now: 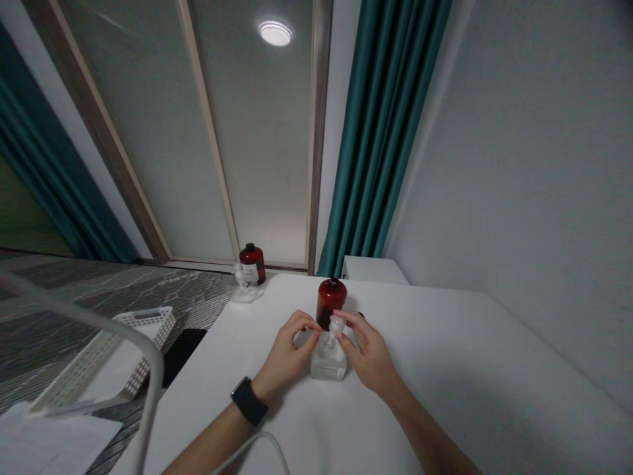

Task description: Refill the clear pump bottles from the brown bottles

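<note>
A squat clear glass bottle [329, 366] stands upright on the white table in front of me. My right hand [366, 353] pinches a clear round stopper [337, 325] above the bottle's neck, between thumb and fingertips. At the left of the neck, my left hand [293, 346] has its thumb and forefinger brought together. Whatever lies between those left fingertips is too small to make out. Just behind the clear bottle is a dark red-brown bottle [330, 300], partly covered by my right fingers.
Another red-brown bottle [253, 264] with a white label stands at the table's far left corner, beside a clear glass bottle [242, 287]. A small dark cap [361, 315] shows behind my right hand. A white basket [84, 369] and a grey curved tube [156, 369] are at left.
</note>
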`<action>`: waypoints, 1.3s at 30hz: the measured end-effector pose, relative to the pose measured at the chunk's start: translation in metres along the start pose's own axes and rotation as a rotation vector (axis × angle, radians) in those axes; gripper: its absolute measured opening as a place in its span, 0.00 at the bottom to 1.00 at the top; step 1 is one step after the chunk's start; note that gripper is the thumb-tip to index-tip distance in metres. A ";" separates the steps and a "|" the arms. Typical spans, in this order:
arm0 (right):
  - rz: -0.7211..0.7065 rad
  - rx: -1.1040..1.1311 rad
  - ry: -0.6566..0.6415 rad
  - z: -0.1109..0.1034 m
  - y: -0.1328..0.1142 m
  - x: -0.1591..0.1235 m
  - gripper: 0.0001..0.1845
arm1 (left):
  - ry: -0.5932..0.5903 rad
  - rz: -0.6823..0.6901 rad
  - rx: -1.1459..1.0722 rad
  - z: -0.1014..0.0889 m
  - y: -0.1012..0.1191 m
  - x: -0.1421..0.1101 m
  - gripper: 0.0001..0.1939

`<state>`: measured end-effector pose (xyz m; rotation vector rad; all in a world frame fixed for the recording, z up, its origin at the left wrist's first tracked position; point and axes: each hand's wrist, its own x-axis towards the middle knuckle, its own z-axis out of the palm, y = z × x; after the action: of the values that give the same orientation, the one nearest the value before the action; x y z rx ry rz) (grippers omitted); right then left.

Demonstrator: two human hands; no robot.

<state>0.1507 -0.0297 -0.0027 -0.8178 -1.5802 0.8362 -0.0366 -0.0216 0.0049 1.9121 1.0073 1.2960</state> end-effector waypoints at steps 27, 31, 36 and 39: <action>0.005 -0.166 -0.144 -0.004 0.006 -0.008 0.19 | -0.018 0.029 -0.012 0.000 -0.003 -0.001 0.06; 0.009 -0.220 -0.199 -0.006 0.005 -0.007 0.19 | -0.031 0.033 -0.021 0.001 -0.001 -0.001 0.05; 0.025 -0.240 -0.241 -0.008 0.003 -0.006 0.19 | -0.079 0.074 -0.004 -0.002 0.000 -0.002 0.03; 0.034 -0.236 -0.252 -0.009 0.002 -0.006 0.19 | -0.111 0.112 0.041 -0.003 -0.002 -0.002 0.03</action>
<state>0.1608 -0.0329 -0.0064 -0.9364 -1.9188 0.8112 -0.0399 -0.0223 0.0033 2.0732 0.8886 1.2238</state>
